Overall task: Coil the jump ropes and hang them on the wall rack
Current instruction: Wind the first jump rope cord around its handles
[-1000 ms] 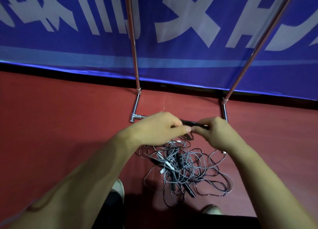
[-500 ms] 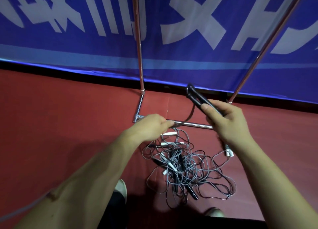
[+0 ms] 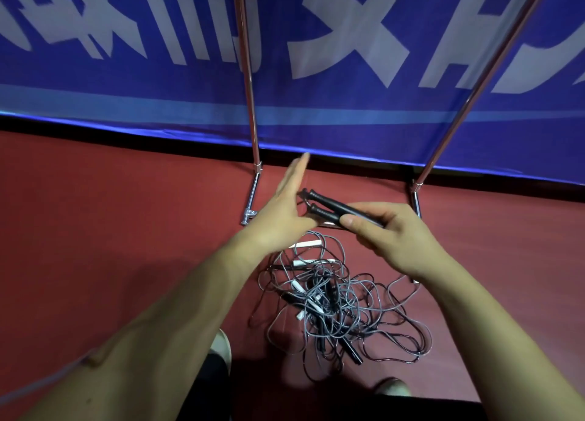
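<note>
Two handles [image 3: 332,203]: black, side by side, gripped in right hand [image 3: 395,234], above the rack [image 3: 251,110] base.
Left hand [image 3: 278,211]: flat, fingers straight, holding nothing, just beside the handle tips.
Ropes [image 3: 332,300]: tangled pile on floor [image 3: 126,230], near its far edge.
Step, as judged: start of coiling. Keep handles paired, draw one cord clear, lay even loops.

— What can I not read from here?
— The left hand [image 3: 285,210] is smeared by blur, so I cannot tell its fingers apart. The back ends of the black handles [image 3: 329,206] are buried inside the right hand [image 3: 391,235].
— And the rack [image 3: 250,110]?
— It runs out of the top edge. In the tangle of ropes [image 3: 337,300] I cannot count them.
</note>
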`<state>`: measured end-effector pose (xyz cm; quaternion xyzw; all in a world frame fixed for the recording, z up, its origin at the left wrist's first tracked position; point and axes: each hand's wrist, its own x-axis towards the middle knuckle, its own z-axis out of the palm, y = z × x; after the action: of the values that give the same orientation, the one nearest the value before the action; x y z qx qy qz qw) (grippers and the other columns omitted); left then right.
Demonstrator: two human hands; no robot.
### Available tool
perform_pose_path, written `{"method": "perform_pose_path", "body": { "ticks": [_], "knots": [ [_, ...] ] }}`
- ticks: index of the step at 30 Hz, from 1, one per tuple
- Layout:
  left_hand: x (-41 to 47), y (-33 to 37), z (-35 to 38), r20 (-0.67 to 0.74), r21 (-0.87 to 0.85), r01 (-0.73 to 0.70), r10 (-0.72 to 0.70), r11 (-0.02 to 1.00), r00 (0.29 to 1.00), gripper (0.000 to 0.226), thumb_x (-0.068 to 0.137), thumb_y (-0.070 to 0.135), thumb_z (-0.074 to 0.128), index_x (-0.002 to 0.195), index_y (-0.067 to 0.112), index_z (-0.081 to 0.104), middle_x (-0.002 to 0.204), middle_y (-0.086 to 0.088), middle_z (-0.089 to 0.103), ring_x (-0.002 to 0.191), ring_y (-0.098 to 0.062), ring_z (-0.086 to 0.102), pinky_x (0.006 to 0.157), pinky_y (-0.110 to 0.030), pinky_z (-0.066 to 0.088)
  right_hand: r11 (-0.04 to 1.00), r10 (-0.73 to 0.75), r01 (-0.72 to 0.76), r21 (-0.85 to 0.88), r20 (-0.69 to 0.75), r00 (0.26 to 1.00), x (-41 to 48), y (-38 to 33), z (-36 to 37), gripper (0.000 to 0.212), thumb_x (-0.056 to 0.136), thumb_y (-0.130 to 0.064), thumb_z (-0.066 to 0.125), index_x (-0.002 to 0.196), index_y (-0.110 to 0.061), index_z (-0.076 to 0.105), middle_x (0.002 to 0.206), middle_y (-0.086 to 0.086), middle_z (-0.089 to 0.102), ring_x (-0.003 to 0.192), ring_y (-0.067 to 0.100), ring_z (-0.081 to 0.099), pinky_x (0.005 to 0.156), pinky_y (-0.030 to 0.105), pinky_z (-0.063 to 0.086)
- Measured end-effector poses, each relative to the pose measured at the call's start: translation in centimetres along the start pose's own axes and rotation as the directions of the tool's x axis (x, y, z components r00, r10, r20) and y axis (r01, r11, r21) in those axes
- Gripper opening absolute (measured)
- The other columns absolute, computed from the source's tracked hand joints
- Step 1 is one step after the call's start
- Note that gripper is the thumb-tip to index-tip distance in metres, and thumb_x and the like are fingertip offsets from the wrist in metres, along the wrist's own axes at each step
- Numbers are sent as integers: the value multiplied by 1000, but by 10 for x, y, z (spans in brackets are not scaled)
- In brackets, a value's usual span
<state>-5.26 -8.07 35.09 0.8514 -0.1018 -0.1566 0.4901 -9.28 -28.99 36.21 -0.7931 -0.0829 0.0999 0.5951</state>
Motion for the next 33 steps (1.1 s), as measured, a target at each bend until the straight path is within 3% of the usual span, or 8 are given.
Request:
{"method": "perform_pose_path", "body": {
  "ticks": [6,10,14,19,23,27,30,33],
  "knots": [
    [-8,14,23,190,74,106,-119,992,975,36,100,52,34,91,23,53,85,7,65,80,-26,62,85,-45,52,964,109,-74,257,-125,986,4,-2,0,23,89,-29,67,110,-23,77,56,5,41,44,12,30,39,17,25],
    [-19,28,30,235,648,-138,-24,749,972,35,109,42,30,103,17,53,109,-9,64,100,-32,59,83,-40,45,830,-14,-133,-542,-258,966,3,28,-10,27,92,-38,69,119,-33,72,93,-9,77,89,14,71,74,25,53],
    [-13,25,16,119,749,-222,203,624,972,35,105,47,36,86,22,51,92,-6,68,89,-34,61,68,-37,34,757,121,-26,-653,102,987,-4,34,-8,32,92,-44,67,123,-46,66,100,-6,77,92,18,71,81,40,56],
    [-3,5,-3,190,116,-18,-4,993,982,38,104,46,47,74,24,52,66,9,50,63,-14,47,66,-37,40,995,13,24,-101,348,937,-15,1,-6,29,93,-22,71,122,-23,73,88,-9,76,76,16,71,73,30,58],
    [-10,14,11,490,-486,397,-133,778,861,28,108,17,32,86,18,50,56,9,29,46,-5,20,44,-22,13,964,-14,-29,265,160,987,-12,-10,-8,31,91,-19,66,122,-20,72,56,-1,39,49,12,26,42,18,20],
    [-12,33,29,191,128,177,-199,976,961,33,105,17,33,84,13,57,68,-1,58,56,-16,52,48,-27,31,976,-61,40,-216,-91,994,-2,5,-5,42,95,-20,66,135,-30,61,86,-18,68,67,-2,61,64,11,47],
    [-24,30,35,234,726,-107,-97,680,967,29,104,10,37,111,6,64,111,-13,67,103,-30,63,71,-32,40,880,19,56,-472,153,988,-5,13,5,57,102,-19,56,144,-53,37,135,-32,53,120,-14,53,106,16,41],
    [-29,21,34,366,776,-267,-62,572,929,31,105,18,37,109,12,67,108,-9,67,102,-30,63,84,-40,50,908,228,-46,-417,399,888,-12,11,7,54,106,-9,43,143,-47,39,93,-39,63,68,-17,57,66,7,48]
  ]
}}
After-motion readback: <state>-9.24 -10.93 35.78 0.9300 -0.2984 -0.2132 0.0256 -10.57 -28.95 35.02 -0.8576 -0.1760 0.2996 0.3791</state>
